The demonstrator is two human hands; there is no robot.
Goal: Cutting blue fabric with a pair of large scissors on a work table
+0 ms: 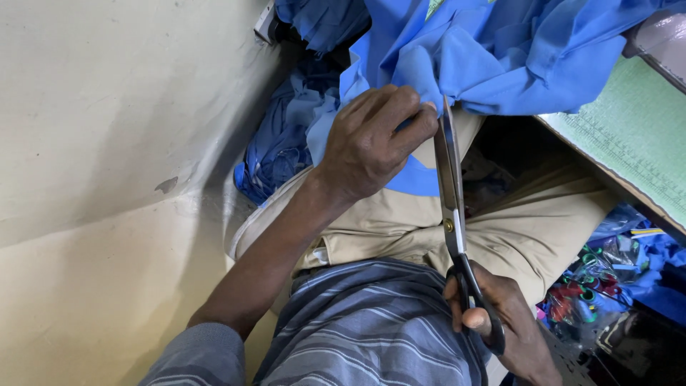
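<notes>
Cream plaster wall (107,143), scuffed, fills the left of the view; at the right a tabletop (636,136) with a pale green gridded cutting mat runs in from the upper right corner

- Bright blue cotton cloth (500,57): bunched in folds, spilling over the tabletop's left edge and down toward the lap
- Left hand (371,143): closed on a fold of the blue cloth just off the tabletop's left edge, fingers curled over the top, thumb pinching beneath, close beside the blades
- Long steel tailor's scissors with black handles (450,207): blades pointing up, nearly closed, tips meeting the cloth edge at the left hand's fingertips
- Right hand (500,314): wrapped around the scissor handles, fingers through the black loops, low in the view over the lap
- Khaki trousers (529,236): on the seated person's legs, beneath both hands
- Grey and blue striped shirt (371,329): bottom centre, sleeve on the left forearm
- Heap of darker blue fabric offcuts (286,136): on the floor between the wall and the left knee
- Clear plastic bag of coloured oddments (593,286): below the tabletop's near edge, lower right
</notes>
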